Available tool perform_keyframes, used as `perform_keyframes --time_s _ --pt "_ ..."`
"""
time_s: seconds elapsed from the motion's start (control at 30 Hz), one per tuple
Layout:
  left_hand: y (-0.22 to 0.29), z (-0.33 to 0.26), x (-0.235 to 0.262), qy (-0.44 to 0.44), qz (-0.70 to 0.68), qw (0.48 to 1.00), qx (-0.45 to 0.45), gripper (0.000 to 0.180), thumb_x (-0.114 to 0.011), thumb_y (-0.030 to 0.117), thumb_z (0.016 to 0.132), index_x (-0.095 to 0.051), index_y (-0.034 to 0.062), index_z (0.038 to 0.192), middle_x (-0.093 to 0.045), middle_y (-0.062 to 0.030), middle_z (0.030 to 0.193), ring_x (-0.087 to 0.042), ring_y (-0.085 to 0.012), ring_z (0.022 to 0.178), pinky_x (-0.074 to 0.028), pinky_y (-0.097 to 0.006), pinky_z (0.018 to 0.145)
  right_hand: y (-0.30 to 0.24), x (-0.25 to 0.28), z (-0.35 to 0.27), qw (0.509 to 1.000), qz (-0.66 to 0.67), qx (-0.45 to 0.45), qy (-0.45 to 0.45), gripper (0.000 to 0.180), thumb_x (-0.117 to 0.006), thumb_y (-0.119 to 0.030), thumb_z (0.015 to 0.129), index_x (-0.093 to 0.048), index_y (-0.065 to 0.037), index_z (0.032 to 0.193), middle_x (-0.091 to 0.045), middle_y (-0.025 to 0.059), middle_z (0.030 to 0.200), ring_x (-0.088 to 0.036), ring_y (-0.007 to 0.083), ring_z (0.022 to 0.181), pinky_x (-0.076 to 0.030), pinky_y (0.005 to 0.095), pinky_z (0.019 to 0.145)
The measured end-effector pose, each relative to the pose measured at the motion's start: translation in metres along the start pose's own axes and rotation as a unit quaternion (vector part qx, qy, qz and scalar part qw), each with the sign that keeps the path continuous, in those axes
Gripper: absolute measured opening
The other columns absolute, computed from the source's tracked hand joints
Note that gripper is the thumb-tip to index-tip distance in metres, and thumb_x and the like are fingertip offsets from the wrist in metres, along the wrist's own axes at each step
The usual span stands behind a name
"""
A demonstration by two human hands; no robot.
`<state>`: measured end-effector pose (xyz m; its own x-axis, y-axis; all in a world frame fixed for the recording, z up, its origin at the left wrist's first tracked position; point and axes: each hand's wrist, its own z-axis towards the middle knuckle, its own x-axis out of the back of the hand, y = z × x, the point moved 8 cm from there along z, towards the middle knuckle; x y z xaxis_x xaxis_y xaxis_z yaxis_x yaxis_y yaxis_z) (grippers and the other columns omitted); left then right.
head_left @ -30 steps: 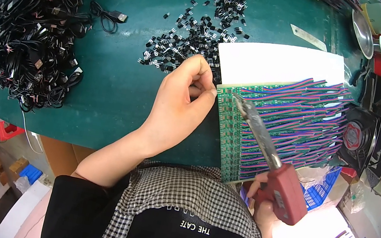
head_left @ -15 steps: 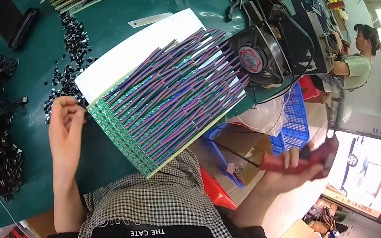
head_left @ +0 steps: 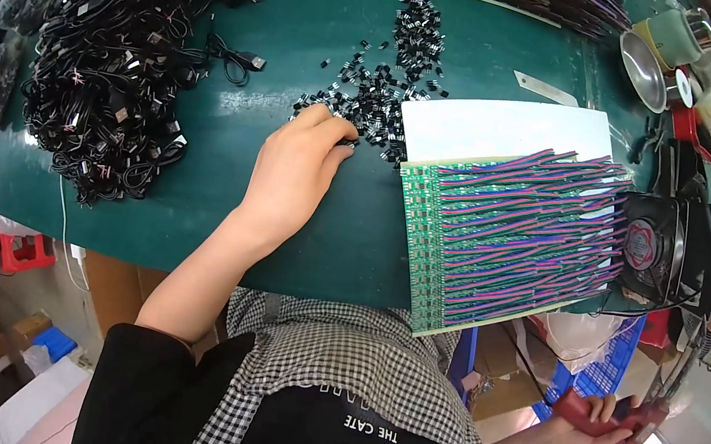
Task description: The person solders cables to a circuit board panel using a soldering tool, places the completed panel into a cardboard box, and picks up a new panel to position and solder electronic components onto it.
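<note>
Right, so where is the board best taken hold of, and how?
I'd take the board by its near left corner, coming from the wearer's side: it lies flat, but that corner seems to jut past the table, allowing a pinch, while the wires run off rightward.

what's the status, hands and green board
Left hand at black components. Right hand gripping red tool, off table. Green board on table, wires partly across it.
</note>
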<state>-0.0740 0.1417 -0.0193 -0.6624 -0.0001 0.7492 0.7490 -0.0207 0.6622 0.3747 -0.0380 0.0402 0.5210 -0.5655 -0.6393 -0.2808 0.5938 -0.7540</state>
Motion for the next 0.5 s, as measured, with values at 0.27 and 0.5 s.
perform_keyframes --time_s 0.27,0.5 --pt "0.015 0.004 0.01 0.047 0.012 0.987 -0.155 0.01 -0.061 0.003 0.077 -0.058 0.0019 0.087 -0.058 -0.0087 0.081 -0.059 -0.0246 0.074 -0.048 -0.034 0.067 0.06 -0.065 -0.075 0.958 -0.232 -0.085 -0.144 0.071 -0.052 -0.045 0.085 -0.026 0.002 0.131 -0.052 0.0128 0.092 -0.041 0.0111 0.042 -0.037 0.0195 0.04" --pt "-0.016 -0.005 -0.015 -0.057 -0.372 0.919 0.119 0.01 -0.062 -0.002 0.078 -0.058 -0.0018 0.087 -0.063 -0.0062 0.079 -0.061 -0.0097 0.073 -0.051 -0.023 0.066 0.11 -0.056 -0.106 0.897 -0.245 -0.288 -0.23 0.083 -0.067 -0.048 0.072 -0.031 0.006 0.124 -0.055 0.0149 0.091 -0.049 0.0177 0.044 -0.04 0.0245 0.037"
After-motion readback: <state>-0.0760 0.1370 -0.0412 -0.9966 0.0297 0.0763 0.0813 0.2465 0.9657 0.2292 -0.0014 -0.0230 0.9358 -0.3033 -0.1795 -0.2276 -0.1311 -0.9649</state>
